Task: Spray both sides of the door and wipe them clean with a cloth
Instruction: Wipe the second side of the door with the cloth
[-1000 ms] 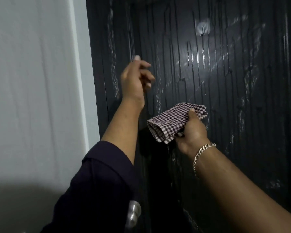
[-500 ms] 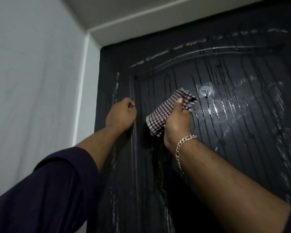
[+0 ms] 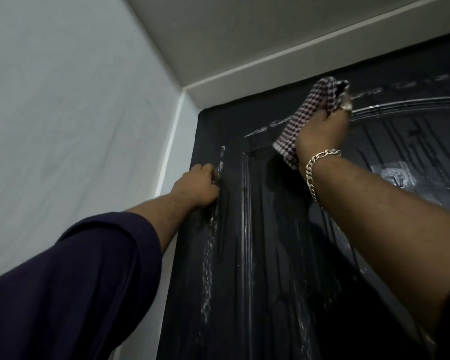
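Observation:
The black panelled door [image 3: 270, 242] fills the right half of the view, wet with spray streaks and drips. My right hand [image 3: 322, 131], a chain bracelet on its wrist, grips a folded maroon-and-white checked cloth [image 3: 304, 115] and presses it against the door near the top, at the left end of the arched moulding. My left hand [image 3: 198, 185] rests lower on the door's left stile with its fingers curled into a fist, nothing visible in it. No spray bottle is in view.
A white wall [image 3: 76, 126] runs along the left, meeting the white door frame [image 3: 172, 152]. The ceiling and top frame strip [image 3: 270, 61] lie just above the door. A small hook on a clear pad [image 3: 392, 175] sticks to the panel right of my right forearm.
My right hand has lifted the cloth from mid-panel up to the top of the door. The view has tilted upward. My left hand stays on the left stile.

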